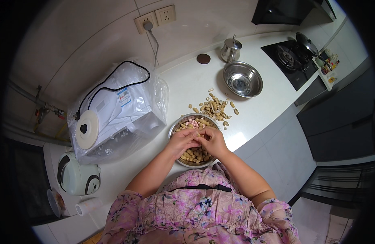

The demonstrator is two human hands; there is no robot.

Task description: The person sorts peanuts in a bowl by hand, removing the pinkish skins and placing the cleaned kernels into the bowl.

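A steel bowl point(171, 131) full of unshelled peanuts point(197, 155) stands on the counter right in front of me. Some pink shelled kernels point(191, 123) lie among them toward its far side. Over the bowl, my left hand point(183, 141) and my right hand point(212, 140) meet with fingertips pinched together around a peanut point(199, 135), which the fingers mostly cover. Just beyond the bowl, a loose pile of peanut shells point(215, 107) is spread on the counter.
A second steel bowl point(242, 79) sits farther back, near a lidded metal pot point(231, 49) and a dark round disc point(203, 59). At left stand a plastic-wrapped white appliance point(118, 110) and a rice cooker point(78, 174). A gas stove point(291, 59) with a pan point(307, 43) is far right.
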